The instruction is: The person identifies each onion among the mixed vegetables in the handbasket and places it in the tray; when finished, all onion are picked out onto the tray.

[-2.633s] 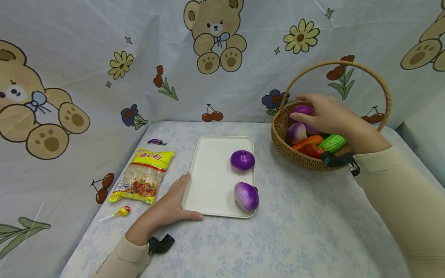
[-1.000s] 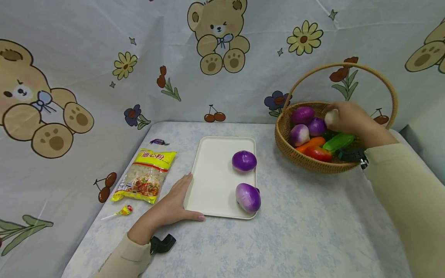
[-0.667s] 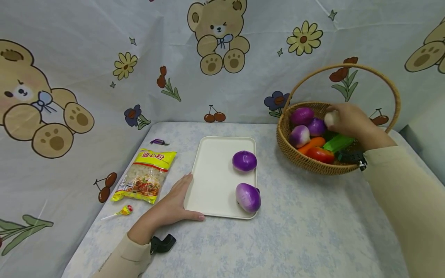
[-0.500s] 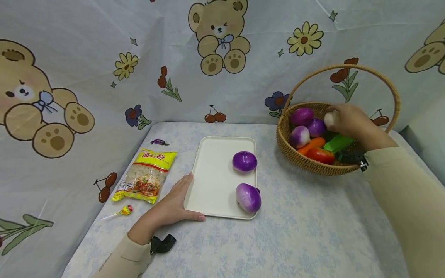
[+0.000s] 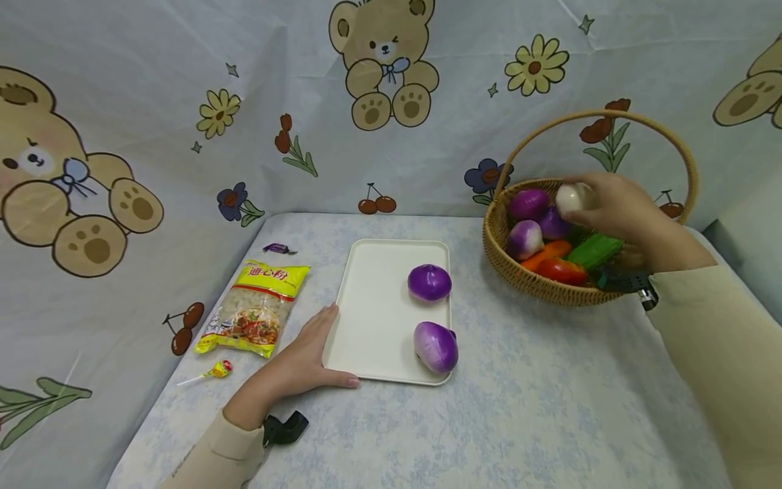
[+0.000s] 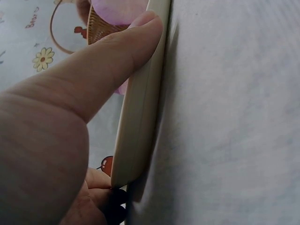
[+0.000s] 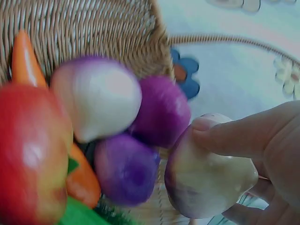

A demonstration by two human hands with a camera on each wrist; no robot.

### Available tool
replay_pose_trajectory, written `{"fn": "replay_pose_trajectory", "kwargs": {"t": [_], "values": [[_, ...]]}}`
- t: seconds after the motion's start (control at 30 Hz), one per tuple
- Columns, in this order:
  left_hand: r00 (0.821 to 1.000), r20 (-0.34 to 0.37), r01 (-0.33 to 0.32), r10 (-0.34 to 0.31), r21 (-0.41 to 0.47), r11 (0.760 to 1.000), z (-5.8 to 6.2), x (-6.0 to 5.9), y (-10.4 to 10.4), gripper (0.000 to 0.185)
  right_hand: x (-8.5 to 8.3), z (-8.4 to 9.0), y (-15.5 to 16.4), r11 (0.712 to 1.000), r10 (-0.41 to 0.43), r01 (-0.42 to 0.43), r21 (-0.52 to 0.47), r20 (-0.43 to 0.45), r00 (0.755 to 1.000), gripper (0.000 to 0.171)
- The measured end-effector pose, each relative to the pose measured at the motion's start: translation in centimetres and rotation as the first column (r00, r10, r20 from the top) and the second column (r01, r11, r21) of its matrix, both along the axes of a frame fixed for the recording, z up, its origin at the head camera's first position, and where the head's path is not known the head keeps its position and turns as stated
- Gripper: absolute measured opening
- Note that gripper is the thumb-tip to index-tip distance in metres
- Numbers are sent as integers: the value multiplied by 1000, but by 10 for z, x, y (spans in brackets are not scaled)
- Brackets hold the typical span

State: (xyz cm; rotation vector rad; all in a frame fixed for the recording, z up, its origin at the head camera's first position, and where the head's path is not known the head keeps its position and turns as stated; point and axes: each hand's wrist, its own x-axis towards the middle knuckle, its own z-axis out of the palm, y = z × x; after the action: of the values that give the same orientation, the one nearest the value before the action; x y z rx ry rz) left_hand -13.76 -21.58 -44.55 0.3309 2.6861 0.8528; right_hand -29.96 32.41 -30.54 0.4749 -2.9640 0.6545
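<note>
Far left on the table (image 5: pixel 489 421) we see a purple wrapped candy (image 5: pixel 276 249), a yellow noodle packet (image 5: pixel 255 309) and, just below it, a lollipop (image 5: pixel 210 372). Next comes the left hand (image 5: pixel 302 363), lying flat on the table with straight fingers against the near left corner of the white tray (image 5: pixel 373 319); the thumb runs along the tray's near edge. In the left wrist view we see the thumb (image 6: pixel 117 61) pressed on the tray rim (image 6: pixel 140 103), nothing curled round it, so that hand lies loose, not gripping. A black clip sits at its wrist.

On the tray's right side we count two purple onions: one all purple (image 5: pixel 430 282) farther back, one purple and white (image 5: pixel 436 347) at the near right corner, slightly over the rim.

Right of the tray, well apart, stands the wicker basket (image 5: pixel 525 278) with a tall hoop handle. Inside we see a dark purple onion (image 5: pixel 529 203), another purple one beside it, a purple-white onion (image 5: pixel 523 238), an orange carrot (image 5: pixel 546 252), a red pepper (image 5: pixel 562 271) and a green vegetable (image 5: pixel 594 249).

The right hand (image 5: pixel 617 207) is over the basket, fingers and thumb curled round a pale onion (image 5: pixel 573 197), raised just above the others. The right wrist view shows the pale onion (image 7: pixel 206 176) pinched under the thumb (image 7: pixel 234 136), clear of the purple ones below.
</note>
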Motion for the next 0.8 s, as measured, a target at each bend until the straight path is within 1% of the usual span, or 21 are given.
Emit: {"fn": "replay_pose_trajectory", "kwargs": {"t": [0.13, 0.23, 0.3, 0.43, 0.6, 0.8], "values": [[1000, -1, -2, 2, -6, 1000, 0, 0, -1, 147, 13, 8, -21, 998, 58, -58, -2, -58, 997, 63], [1000, -2, 0, 0, -8, 1000, 0, 0, -1, 147, 25, 13, -40, 993, 114, -116, -12, -103, 988, 61], [1000, -4, 0, 0, -5, 1000, 0, 0, -2, 148, 33, 15, -54, 986, 159, -165, -35, -127, 979, 60], [1000, -8, 1, -1, -3, 1000, -1, 0, -2, 148, 46, 17, -83, 966, 233, -246, -85, -142, 962, 62], [1000, -15, 3, -3, -5, 1000, -1, 0, -1, 148, 52, 16, -114, 944, 304, -319, -81, -157, 940, 62], [1000, -13, -3, 3, -4, 1000, 1, 1, 0, 148, 53, 6, -149, 905, 404, -417, -78, -146, 903, 56]]}}
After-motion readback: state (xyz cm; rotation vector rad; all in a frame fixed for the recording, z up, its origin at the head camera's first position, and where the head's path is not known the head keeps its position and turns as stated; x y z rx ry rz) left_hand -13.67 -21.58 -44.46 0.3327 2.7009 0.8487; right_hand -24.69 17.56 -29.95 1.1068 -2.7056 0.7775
